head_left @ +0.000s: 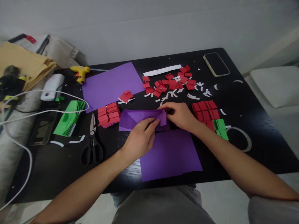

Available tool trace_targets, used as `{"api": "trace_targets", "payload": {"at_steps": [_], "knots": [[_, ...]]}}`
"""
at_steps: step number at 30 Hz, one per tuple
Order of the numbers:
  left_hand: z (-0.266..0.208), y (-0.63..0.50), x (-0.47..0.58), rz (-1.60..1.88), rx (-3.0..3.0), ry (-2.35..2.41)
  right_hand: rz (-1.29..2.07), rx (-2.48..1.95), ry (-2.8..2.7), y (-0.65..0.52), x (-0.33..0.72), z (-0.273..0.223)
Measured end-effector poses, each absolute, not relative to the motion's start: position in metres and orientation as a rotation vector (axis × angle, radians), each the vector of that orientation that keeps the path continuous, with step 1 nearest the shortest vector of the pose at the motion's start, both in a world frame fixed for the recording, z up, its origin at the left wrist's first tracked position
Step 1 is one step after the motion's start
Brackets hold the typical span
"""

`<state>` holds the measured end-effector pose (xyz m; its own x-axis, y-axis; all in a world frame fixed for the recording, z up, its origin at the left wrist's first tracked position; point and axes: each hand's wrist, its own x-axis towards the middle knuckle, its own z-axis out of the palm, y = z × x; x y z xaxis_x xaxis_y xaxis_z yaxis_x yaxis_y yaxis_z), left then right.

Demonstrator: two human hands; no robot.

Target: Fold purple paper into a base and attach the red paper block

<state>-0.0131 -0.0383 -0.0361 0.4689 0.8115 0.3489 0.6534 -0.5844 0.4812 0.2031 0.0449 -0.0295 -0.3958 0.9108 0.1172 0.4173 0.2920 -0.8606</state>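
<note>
A folded purple sheet of paper (129,119) sits at the middle of the black table, its flaps raised and creased. My left hand (141,135) presses its fingers onto the near right part of the fold, holding the paper. At the right end, my right hand (179,115) pinches the paper's upper corner between thumb and fingers; the exact fingertip contact is partly hidden. A flat purple sheet (171,155) lies just in front of the fold, below my hands. Red folded paper pieces (108,115) stand in a block left of it.
Black scissors (92,141) and a green paper bundle (70,118) lie left. Behind are another purple sheet (112,82), a yellow glue gun (80,73), loose red pieces (173,84) and a white strip (162,70). Rightward are red blocks (204,110), a tape roll (249,141) and a phone (216,63).
</note>
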Motion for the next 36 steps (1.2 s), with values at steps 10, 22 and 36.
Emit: {"api": "trace_targets", "payload": {"at_steps": [10, 22, 36], "knots": [[-0.036, -0.038, -0.016, 0.798, 2.475, 1.219, 1.224, -1.206, -1.816, 0.046, 0.211, -0.029], [-0.034, -0.039, -0.015, 0.82, 2.453, 1.24, 0.973, -1.164, -2.023, 0.047, 0.21, -0.023], [-0.038, -0.039, -0.017, 0.824, 2.513, 1.207, 1.012, -1.221, -1.951, 0.044, 0.21, -0.018]]}}
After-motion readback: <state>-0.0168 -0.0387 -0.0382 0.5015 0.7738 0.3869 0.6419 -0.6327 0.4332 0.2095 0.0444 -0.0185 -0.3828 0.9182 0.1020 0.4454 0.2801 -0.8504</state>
